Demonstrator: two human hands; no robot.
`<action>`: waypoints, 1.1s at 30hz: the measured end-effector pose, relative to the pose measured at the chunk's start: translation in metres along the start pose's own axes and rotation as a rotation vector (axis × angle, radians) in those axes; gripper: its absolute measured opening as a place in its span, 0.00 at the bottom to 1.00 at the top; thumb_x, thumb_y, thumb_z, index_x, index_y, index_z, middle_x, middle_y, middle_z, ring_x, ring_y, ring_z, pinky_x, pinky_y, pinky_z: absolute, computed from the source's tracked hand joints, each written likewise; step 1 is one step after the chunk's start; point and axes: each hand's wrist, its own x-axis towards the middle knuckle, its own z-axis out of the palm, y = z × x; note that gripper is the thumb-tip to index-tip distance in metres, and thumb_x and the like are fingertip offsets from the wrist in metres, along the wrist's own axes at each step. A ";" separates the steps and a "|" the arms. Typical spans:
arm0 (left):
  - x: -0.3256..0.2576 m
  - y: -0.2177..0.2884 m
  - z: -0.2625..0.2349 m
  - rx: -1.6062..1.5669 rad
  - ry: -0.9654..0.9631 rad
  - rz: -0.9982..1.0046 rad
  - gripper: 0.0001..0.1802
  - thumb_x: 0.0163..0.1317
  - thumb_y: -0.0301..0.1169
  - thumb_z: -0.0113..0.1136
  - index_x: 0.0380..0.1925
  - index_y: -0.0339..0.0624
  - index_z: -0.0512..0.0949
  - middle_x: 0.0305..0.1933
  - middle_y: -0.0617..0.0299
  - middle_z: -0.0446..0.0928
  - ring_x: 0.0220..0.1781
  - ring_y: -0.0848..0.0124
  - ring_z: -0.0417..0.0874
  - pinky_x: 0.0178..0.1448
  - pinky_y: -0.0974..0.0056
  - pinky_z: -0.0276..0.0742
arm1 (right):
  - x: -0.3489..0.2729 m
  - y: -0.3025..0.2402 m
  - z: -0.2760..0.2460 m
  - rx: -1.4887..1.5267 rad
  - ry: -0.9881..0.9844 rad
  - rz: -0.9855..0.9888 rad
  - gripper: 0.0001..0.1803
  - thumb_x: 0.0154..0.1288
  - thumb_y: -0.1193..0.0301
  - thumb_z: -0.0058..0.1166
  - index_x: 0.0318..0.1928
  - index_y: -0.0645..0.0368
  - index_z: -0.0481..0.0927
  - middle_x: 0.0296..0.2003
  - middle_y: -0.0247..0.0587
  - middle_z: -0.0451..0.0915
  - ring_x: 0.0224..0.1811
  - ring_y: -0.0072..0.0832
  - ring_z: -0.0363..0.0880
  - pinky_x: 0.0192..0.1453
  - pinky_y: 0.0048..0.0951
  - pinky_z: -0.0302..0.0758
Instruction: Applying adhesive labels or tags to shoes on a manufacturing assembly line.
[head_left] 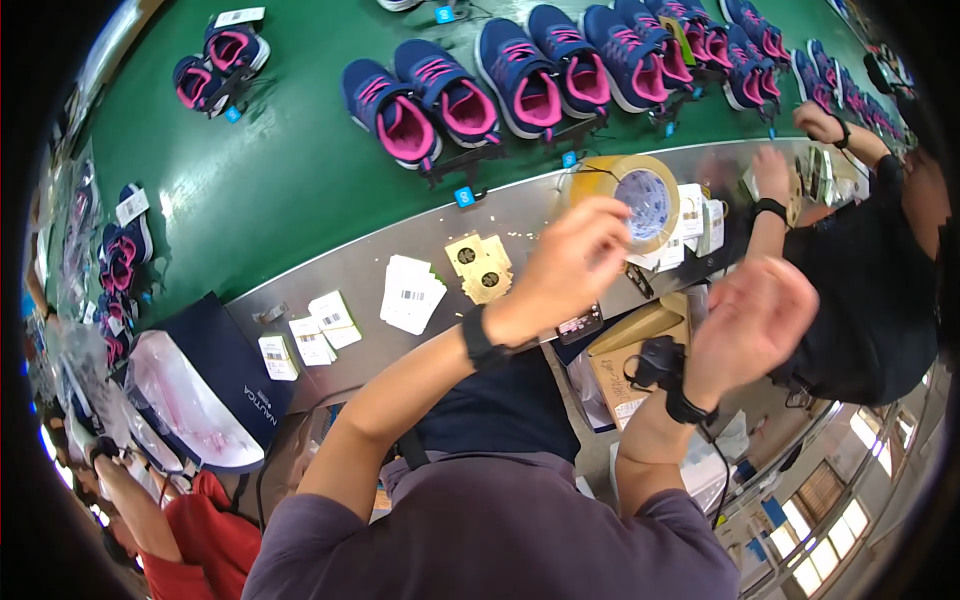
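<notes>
My left hand (580, 262) is raised over the metal ledge, just in front of a big roll of yellowish tape (668, 205). Its fingers are curled together, and I cannot make out whether anything small is between them. To the right, my right hand (755, 315) hangs in the air above a cardboard box (640, 370), smeared by motion, its fingers hard to read. Left of my left hand lie yellow cards with dark round marks (480, 270) and a fanned stack of white tags (410, 294). Pairs of navy and pink sneakers (520, 80) line the green surface beyond.
Bundled tags (333, 318) lie further left along the ledge (370, 240), near an open dark shoebox (215, 375). More white tags (700, 225) sit right of the tape. At right, a co-worker in black (850, 290) reaches in; another in red (205, 540) is at lower left.
</notes>
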 end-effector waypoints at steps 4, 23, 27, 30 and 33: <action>-0.007 0.003 -0.038 -0.526 0.308 -0.356 0.11 0.56 0.18 0.60 0.40 0.36 0.74 0.41 0.61 0.77 0.42 0.75 0.78 0.48 0.70 0.76 | -0.003 0.022 0.035 -0.409 -0.463 0.003 0.12 0.61 0.82 0.51 0.46 0.62 0.79 0.32 0.41 0.77 0.30 0.26 0.74 0.34 0.21 0.69; -0.015 0.021 -0.053 -0.575 0.375 -0.362 0.09 0.58 0.19 0.60 0.40 0.33 0.75 0.37 0.63 0.78 0.39 0.79 0.77 0.44 0.73 0.74 | -0.004 0.044 0.068 -0.345 -0.578 0.057 0.16 0.53 0.80 0.54 0.45 0.60 0.74 0.19 0.33 0.76 0.16 0.20 0.72 0.21 0.23 0.67; -0.008 0.015 -0.065 0.141 0.308 0.089 0.11 0.49 0.15 0.62 0.34 0.35 0.78 0.36 0.61 0.77 0.36 0.70 0.79 0.41 0.69 0.75 | 0.004 0.043 0.072 -0.406 -0.679 0.003 0.15 0.58 0.81 0.52 0.47 0.62 0.74 0.21 0.35 0.78 0.21 0.20 0.75 0.25 0.23 0.70; 0.003 0.017 -0.076 0.593 0.248 0.386 0.11 0.39 0.20 0.62 0.27 0.39 0.77 0.34 0.59 0.75 0.37 0.62 0.78 0.43 0.62 0.76 | 0.003 0.050 0.068 -0.022 -0.656 0.486 0.09 0.64 0.79 0.48 0.44 0.65 0.76 0.28 0.39 0.80 0.29 0.17 0.77 0.34 0.21 0.72; 0.014 0.014 -0.085 0.828 0.119 0.677 0.08 0.40 0.27 0.59 0.24 0.40 0.74 0.37 0.62 0.75 0.40 0.64 0.77 0.40 0.60 0.75 | 0.007 0.060 0.067 0.035 -0.668 0.602 0.07 0.64 0.76 0.50 0.42 0.63 0.77 0.31 0.36 0.80 0.31 0.16 0.76 0.35 0.20 0.71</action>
